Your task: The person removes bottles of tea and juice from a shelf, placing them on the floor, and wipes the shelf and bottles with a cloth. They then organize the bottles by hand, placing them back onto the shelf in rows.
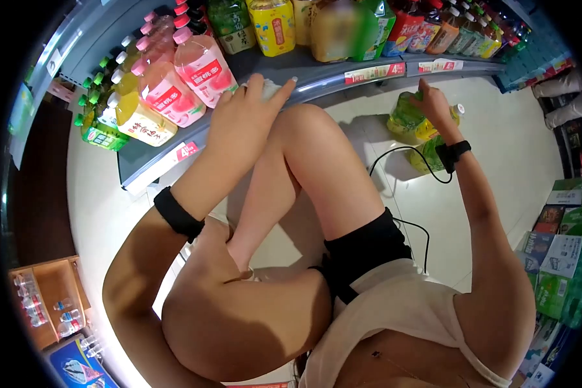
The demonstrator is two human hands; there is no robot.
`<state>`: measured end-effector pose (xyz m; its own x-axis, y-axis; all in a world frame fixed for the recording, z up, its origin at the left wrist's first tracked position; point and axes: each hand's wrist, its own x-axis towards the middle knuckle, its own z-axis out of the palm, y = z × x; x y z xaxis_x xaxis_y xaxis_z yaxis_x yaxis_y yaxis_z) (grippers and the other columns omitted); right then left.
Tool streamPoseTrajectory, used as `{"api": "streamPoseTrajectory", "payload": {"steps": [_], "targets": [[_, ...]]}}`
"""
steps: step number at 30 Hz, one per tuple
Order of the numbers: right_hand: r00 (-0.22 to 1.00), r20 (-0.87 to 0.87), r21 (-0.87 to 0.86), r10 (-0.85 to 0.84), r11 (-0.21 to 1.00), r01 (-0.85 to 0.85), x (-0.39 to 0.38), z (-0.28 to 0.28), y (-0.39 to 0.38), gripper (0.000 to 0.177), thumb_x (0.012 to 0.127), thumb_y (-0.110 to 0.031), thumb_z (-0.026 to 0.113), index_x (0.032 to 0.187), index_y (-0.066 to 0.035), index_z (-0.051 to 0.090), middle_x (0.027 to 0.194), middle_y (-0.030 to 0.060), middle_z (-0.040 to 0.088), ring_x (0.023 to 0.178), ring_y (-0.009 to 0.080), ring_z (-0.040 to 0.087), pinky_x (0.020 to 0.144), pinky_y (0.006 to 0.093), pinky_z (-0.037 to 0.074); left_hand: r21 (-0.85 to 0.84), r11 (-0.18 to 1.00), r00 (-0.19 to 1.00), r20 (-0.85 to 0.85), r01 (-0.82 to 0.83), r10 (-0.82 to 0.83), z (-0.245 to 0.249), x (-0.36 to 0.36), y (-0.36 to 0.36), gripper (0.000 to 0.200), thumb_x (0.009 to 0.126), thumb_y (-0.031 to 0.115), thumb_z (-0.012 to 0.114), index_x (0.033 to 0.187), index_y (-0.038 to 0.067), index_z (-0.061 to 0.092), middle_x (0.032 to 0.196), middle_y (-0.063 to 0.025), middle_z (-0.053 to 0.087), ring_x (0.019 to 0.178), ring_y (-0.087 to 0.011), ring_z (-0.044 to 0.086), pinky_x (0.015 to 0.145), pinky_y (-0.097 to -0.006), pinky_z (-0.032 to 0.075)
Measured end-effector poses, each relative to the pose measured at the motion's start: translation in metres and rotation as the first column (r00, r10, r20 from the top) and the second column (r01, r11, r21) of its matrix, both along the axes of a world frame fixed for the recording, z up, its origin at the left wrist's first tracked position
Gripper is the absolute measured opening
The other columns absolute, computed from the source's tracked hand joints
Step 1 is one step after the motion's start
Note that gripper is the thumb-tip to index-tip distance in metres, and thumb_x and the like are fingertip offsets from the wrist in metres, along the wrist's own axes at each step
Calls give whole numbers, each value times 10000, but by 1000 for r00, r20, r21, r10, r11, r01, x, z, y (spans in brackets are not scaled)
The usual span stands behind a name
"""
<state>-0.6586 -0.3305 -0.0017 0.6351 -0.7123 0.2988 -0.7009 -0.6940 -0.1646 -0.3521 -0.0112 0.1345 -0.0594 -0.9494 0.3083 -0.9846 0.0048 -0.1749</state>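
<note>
My left hand (pixel 249 113) is at the shelf's front edge, its fingers curled around a crumpled white cloth-like thing (pixel 269 89), beside a pink-labelled peach drink bottle (pixel 204 68). Over the floor on the right, my right hand (pixel 435 107) has its fingers closed at the top of a large green bottle (pixel 404 119). A bottle with a white cap (pixel 459 109) is partly hidden behind that hand. Another green bottle (pixel 421 157) stands just below, near my wrist.
The curved shelf (pixel 330 84) bears rows of drinks and red price tags (pixel 375 73). My bent knees lie between the hands. A black cable (pixel 394 149) loops by the right wrist. Stacked packs (pixel 559 255) stand at the right; a wooden box (pixel 52 301) sits lower left.
</note>
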Motion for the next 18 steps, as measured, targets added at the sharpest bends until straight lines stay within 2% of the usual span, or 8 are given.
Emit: {"api": "streamPoseTrajectory", "payload": {"steps": [3, 6, 7, 10, 11, 14, 18], "targets": [[999, 21, 0, -35, 999, 35, -18, -3, -20, 418, 758, -330, 636, 979, -16, 470, 755, 234, 599, 703, 416, 571, 588, 464, 449, -35, 999, 999, 51, 16, -15, -10, -4, -5, 627, 716, 3, 544, 1296, 218, 444, 1031, -143, 492, 843, -272, 536, 681, -359, 414], [987, -82, 113, -139, 982, 148, -31, -2, -32, 442, 769, -321, 630, 1043, -22, 453, 799, 232, 609, 736, 408, 582, 613, 469, 452, -49, 999, 992, 123, 23, -17, -25, -11, -4, 614, 711, 25, 557, 1286, 215, 458, 972, -103, 494, 841, -243, 528, 657, -335, 393], [975, -143, 198, -170, 960, 197, -31, 4, -35, 474, 779, -327, 622, 1099, -27, 440, 841, 230, 615, 789, 397, 591, 647, 463, 459, -45, 999, 991, 131, 28, -22, -30, -13, 0, 604, 713, 32, 554, 1282, 214, 462, 950, -92, 491, 831, -236, 526, 649, -332, 389], [980, -190, 103, -66, 991, 87, -36, -3, -42, 507, 785, -341, 620, 1134, -21, 440, 869, 236, 612, 816, 390, 593, 664, 455, 464, -30, 998, 990, 134, 47, -43, -37, -21, 5, 571, 723, 52, 539, 1268, 214, 479, 904, -73, 483, 792, -220, 516, 635, -321, 377], [988, -144, 44, -53, 997, 60, -37, -16, -49, 506, 788, -353, 619, 1134, -19, 461, 864, 233, 615, 807, 396, 592, 673, 452, 465, -29, 998, 990, 136, 50, -46, -37, -21, 6, 560, 727, 59, 533, 1263, 214, 485, 891, -69, 480, 778, -216, 511, 632, -317, 373], [977, -192, -16, -91, 996, 90, -28, -20, -53, 492, 795, -359, 611, 1127, -19, 485, 874, 227, 618, 807, 396, 592, 675, 456, 468, -76, 994, 985, 158, 82, -69, -38, -24, 12, 543, 725, 81, 533, 1250, 213, 498, 883, -67, 482, 754, -209, 504, 624, -313, 364], [951, -295, -11, -87, 996, 88, -9, -11, -34, 464, 805, -368, 596, 1117, -39, 498, 830, 209, 615, 770, 396, 588, 648, 472, 467, -126, 986, 984, 153, 113, -93, -33, -24, 18, 504, 713, 92, 544, 1206, 194, 521, 884, -66, 487, 746, -203, 500, 612, -312, 358]]}}
